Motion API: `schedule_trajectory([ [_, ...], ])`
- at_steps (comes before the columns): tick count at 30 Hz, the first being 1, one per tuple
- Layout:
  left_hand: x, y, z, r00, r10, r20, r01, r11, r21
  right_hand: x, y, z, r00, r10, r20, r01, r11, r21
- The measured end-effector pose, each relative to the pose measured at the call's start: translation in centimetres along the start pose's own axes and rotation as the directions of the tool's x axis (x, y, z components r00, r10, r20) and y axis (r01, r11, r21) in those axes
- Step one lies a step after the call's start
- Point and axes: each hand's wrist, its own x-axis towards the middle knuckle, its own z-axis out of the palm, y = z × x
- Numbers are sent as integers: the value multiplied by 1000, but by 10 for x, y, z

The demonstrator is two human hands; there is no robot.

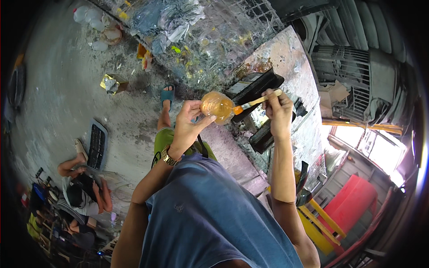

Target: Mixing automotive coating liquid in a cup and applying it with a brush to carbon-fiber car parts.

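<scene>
Fingers of the left hand (190, 119) curled around a small amber-filled cup (217, 106). The right hand (278, 109) pinched a brush (257, 101), its bristles touching the cup, above a spattered workbench (286, 58).

Cup (217, 106): translucent amber plastic, glossy.
Brush (258, 101): pale wooden handle, orange-wet bristles.
Carbon-fibre parts (255, 89): black woven, ribbed, semi-gloss.
Table (286, 58): rough, stained, resin-crusted.
Watch (167, 157): shiny gold-coloured metal.
Floor (58, 80): matt grey concrete.
</scene>
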Motion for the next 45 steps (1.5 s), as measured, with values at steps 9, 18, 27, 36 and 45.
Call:
schedule_trajectory([
  [9,-35,-64,-15,985,-91,-148,86,996,-36,52,27,-12,990,-80,118,137,773,-619],
  [18,-36,-91,-11,993,-89,-79,96,991,92,-25,-8,-9,720,-254,646,693,203,-692],
  [27,-30,-76,-12,993,-103,-52,106,993,54,-67,-4,14,751,-290,594,658,410,-632],
  [36,-29,-73,-17,992,-122,-46,125,988,93,25,19,3,985,-117,126,172,659,-732],
  [45,-30,-69,-22,989,-134,-55,140,982,127,-1,-5,13,823,-265,502,558,216,-801],
])
